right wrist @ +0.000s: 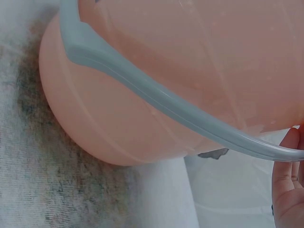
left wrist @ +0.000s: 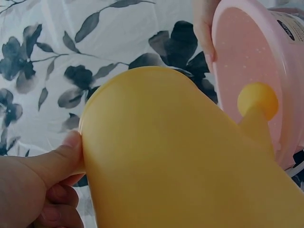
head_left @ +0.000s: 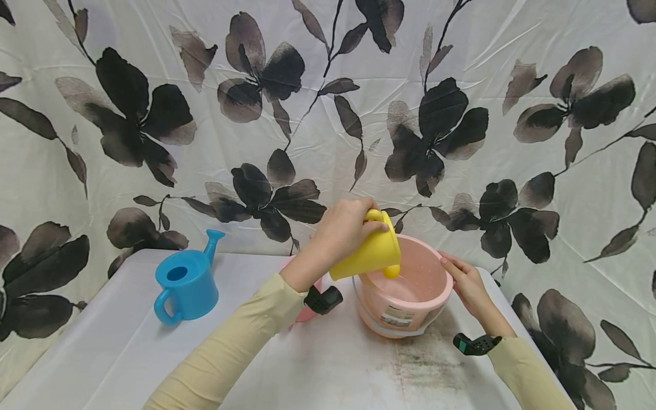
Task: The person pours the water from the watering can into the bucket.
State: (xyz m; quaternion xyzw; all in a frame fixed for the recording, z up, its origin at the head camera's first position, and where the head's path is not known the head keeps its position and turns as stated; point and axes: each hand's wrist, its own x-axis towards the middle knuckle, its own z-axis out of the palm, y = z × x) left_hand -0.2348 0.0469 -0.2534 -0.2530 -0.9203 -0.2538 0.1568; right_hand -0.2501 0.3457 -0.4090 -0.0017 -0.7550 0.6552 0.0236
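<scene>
My left hand (head_left: 344,228) grips the handle of a yellow watering can (head_left: 365,254) and holds it tipped over the pink bucket (head_left: 373,312). In the left wrist view the can's round spout head (left wrist: 258,101) overlaps the bucket's opening. Small droplets dot the bucket's inner wall (left wrist: 237,52). My right hand (head_left: 468,287) holds the bucket's rim at the right side, the thumb hidden from view there. Low around the bucket hangs its grey carrying handle (right wrist: 166,102), seen large in the right wrist view.
A blue watering can (head_left: 189,285) stands on the left of the white-covered table (head_left: 287,364). Behind my left forearm a pink object (head_left: 306,313) is mostly hidden. Dark stains (head_left: 435,361) mark the cloth before the bucket. A flowered curtain (head_left: 328,131) hangs behind.
</scene>
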